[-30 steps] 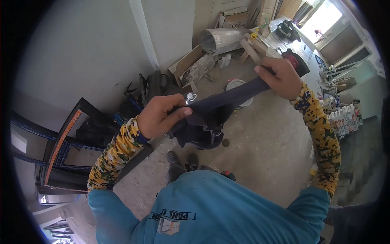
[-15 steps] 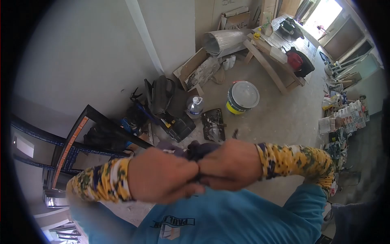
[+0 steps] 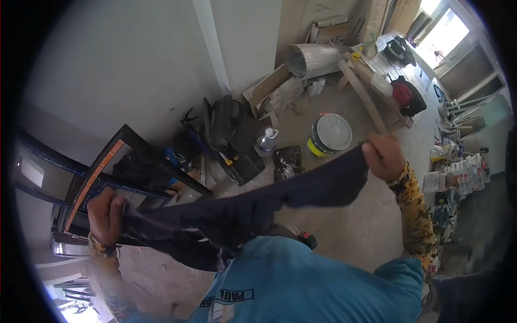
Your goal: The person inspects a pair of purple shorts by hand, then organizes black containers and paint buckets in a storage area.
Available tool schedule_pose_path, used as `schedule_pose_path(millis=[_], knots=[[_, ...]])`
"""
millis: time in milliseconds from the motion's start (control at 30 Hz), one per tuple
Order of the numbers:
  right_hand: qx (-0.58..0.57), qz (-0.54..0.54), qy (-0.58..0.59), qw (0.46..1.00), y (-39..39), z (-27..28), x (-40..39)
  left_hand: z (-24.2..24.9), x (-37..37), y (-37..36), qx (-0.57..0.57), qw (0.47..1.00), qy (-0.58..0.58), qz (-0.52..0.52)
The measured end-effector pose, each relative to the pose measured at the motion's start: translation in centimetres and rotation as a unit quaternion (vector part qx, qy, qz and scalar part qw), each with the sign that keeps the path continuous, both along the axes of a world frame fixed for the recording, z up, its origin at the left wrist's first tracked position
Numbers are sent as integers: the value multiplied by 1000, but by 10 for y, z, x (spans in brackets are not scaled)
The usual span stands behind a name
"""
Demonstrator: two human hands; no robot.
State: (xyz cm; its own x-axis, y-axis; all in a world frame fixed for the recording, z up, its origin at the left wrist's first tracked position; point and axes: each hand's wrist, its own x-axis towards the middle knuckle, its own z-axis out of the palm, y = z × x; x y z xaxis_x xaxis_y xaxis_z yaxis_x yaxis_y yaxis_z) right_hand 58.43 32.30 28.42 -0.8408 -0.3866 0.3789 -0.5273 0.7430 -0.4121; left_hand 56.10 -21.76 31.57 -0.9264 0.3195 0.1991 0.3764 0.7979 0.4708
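A dark cloth [image 3: 237, 207] is stretched in a wide band in front of the blue shirt [image 3: 301, 280]. At its left end my left hand [image 3: 106, 215] is closed on the fabric, beside a black frame with an orange strip [image 3: 94, 183]. My right hand [image 3: 385, 156], raised higher, grips the other end, to the right of the lidded bucket [image 3: 331, 134]. The cloth sags toward its left half, and its lower edge is uneven. Patterned yellow sleeves cover both forearms.
Beyond the cloth are a black toolbox [image 3: 242, 167], a clear jug [image 3: 267, 141] and a black tray of small items [image 3: 287, 163]. A foil roll [image 3: 312, 59] lies by a wooden trestle [image 3: 363, 97]. Stacked materials [image 3: 466, 172] line the right side.
My hands, which were together at the chest, have moved far apart to left and right. The dark cloth is now spread out between them. The view has shifted slightly.
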Motion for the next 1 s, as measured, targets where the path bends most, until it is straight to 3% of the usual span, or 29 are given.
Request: schedule_pose_path(millis=[67,233,267,333,400,433,500,533,600,700,800,900,933,967,1000], knots=[[-26,-29,-11,999,9,-13,-8,-28,-9,-12,-2,997,72,-13],[35,-30,59,997,7,-10,-23,-44,-24,-27,-23,994,105,35],[59,-29,89,994,12,-10,-25,-55,-28,-57,-27,993,105,40],[89,-249,124,956,127,-27,-23,-83,-40,-156,-152,934,220,236],[114,-356,90,923,267,-37,28,-87,-13,-219,-77,919,332,199],[115,-358,102,921,267,-25,4,-88,-35,-229,-70,916,342,200],[140,-382,63,911,247,-10,-18,-97,-32,-241,-152,912,164,345],[153,-402,51,901,244,-8,-9,-91,-52,-232,-158,917,173,324],[117,-374,124,912,245,4,-29,-84,-84,-228,-136,916,177,333],[163,-379,191,891,244,25,-36,-84,-108,-232,-180,906,236,303],[195,-349,152,904,245,71,-40,-80,-118,-205,-176,920,165,309],[317,-302,266,859,261,127,-28,-56,-122,-180,-137,936,214,244],[375,-301,275,833,274,152,-29,-43,-130,-181,-164,921,225,274],[386,-256,339,819,285,178,-33,-27,-145,-184,-189,905,235,301],[398,-206,400,800,293,203,-37,-13,-168,-195,-179,910,271,256]])
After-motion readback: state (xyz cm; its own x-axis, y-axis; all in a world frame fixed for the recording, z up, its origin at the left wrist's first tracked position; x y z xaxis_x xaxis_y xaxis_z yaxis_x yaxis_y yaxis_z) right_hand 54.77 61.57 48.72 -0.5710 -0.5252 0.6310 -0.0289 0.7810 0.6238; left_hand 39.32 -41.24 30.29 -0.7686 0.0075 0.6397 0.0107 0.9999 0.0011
